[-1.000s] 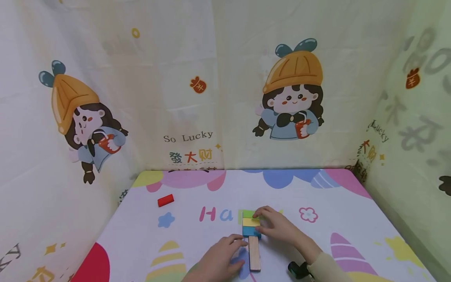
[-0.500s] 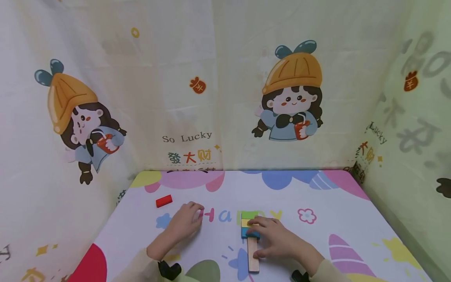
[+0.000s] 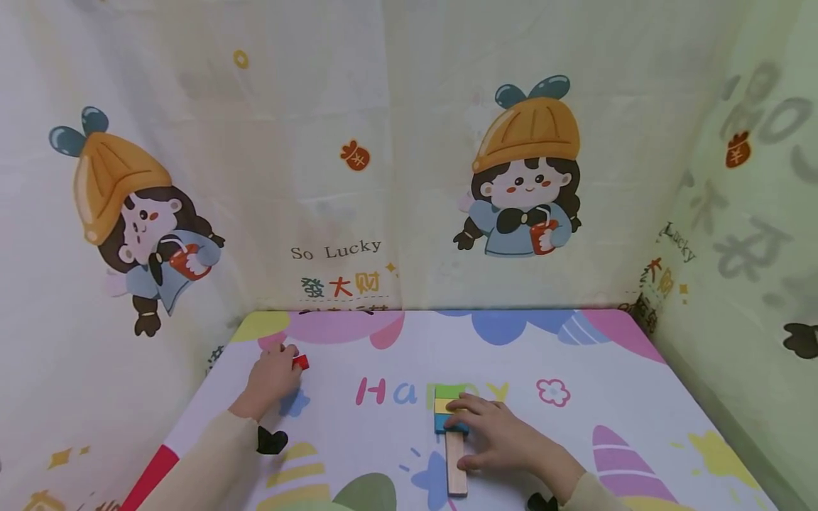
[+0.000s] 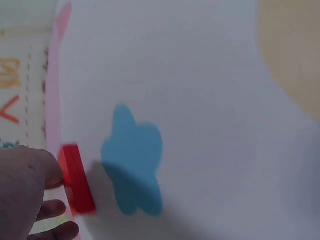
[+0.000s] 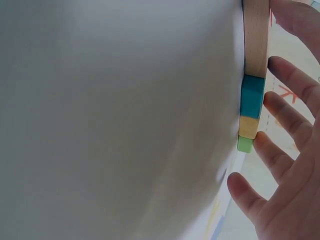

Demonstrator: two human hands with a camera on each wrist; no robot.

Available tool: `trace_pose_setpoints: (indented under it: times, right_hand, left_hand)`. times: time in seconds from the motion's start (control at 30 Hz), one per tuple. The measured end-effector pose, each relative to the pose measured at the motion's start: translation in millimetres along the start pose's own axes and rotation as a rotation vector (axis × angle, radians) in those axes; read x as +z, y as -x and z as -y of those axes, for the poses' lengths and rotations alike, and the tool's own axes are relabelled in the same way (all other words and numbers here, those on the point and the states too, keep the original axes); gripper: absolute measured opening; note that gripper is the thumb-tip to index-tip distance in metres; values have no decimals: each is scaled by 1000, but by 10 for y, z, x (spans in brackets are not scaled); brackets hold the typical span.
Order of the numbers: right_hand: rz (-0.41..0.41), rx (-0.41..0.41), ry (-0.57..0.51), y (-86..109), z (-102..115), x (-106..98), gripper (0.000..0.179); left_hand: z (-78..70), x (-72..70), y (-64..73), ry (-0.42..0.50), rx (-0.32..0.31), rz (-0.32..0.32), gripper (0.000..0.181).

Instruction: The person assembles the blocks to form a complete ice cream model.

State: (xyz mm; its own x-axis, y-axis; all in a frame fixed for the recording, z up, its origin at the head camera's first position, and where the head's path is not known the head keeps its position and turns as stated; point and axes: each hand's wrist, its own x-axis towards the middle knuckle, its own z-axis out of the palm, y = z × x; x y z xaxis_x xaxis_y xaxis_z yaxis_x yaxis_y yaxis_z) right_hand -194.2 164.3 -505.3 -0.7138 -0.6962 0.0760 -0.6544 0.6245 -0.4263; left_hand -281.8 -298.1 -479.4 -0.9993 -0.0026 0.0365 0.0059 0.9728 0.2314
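On the table's left side, my left hand (image 3: 273, 376) is at a small red block (image 3: 302, 362), its fingers bent over it; one end shows past the fingers. In the left wrist view, the red block (image 4: 77, 180) lies right against a fingertip. My right hand (image 3: 508, 433) rests on a flat row of blocks with fingers spread. This row has a green block (image 3: 450, 391), a yellow block (image 3: 442, 406) and a blue block (image 3: 442, 423), with a plain wooden block (image 3: 456, 479) standing out from the blue one like a stem. In the right wrist view, fingertips (image 5: 272, 97) touch the blocks' upper faces.
The white table mat (image 3: 383, 440) carries printed shapes and the word "Happy". Behind it and at both sides hang patterned curtains (image 3: 434, 277). A black wrist strap (image 3: 272, 440) shows at the left sleeve.
My left hand has left the row of blocks and travelled left and away to the red block. My right hand has slid slightly nearer, its thumb now on the wooden block.
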Motion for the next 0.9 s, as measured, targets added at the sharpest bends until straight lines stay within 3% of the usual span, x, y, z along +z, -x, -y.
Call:
trace_pose_setpoints:
  times: [0.17,0.33,0.53,0.9]
  right_hand:
    - [-7,-10,10,-15,-21,19,51]
    - [-7,-12,3,-14,-34,22,52]
    - [-12,-10,-6,-3,-35,31,53]
    - [1,11,-27,0,-26,14,53]
  left_hand:
    - [276,41,-64,97,-15,57,24]
    - [360,89,-120,232,-48,61,28]
    - [273,85,-132,327,-120,64,33]
    - [0,159,-217,389,-127,135,31]
